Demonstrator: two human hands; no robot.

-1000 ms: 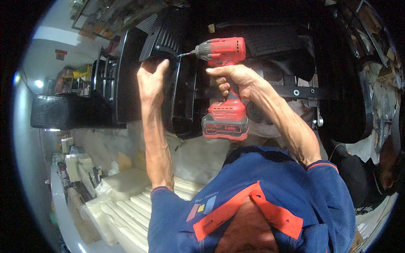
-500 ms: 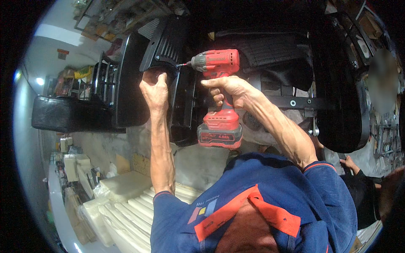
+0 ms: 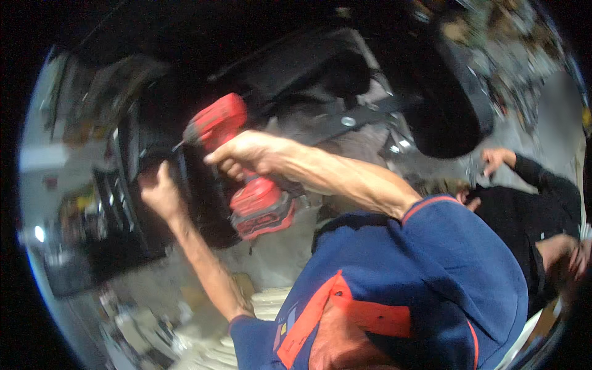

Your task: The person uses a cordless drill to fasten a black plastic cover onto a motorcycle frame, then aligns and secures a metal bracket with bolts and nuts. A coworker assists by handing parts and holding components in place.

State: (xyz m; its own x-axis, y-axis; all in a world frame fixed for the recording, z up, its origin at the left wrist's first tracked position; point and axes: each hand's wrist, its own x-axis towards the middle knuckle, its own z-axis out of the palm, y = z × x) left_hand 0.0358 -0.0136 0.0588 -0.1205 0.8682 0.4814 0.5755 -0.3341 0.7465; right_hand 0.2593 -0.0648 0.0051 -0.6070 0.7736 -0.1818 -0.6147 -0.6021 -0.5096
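My right hand (image 3: 254,153) is wrapped round the handle of a red and black cordless impact driver (image 3: 221,116), its battery hanging low. The driver's bit points left toward the lower edge of a black panel (image 3: 145,123), near my left hand. Blur hides whether the bit touches a screw. My left hand (image 3: 163,194) is closed at that panel edge, thumb up and fingers partly hidden behind it. The panel belongs to a large black padded piece of equipment in front of me.
A black pad (image 3: 441,105) and a dark metal bar (image 3: 348,121) with a bolt lie to the right. A person in black (image 3: 524,206) sits low at far right, hands raised. Cream-coloured slabs (image 3: 271,303) are stacked at lower left. A dark padded part (image 3: 80,265) sticks out left.
The whole view has swung and blurred, so both hands, driver and panel appear further left and lower. The person in black shows more. My grip on the driver is the same.
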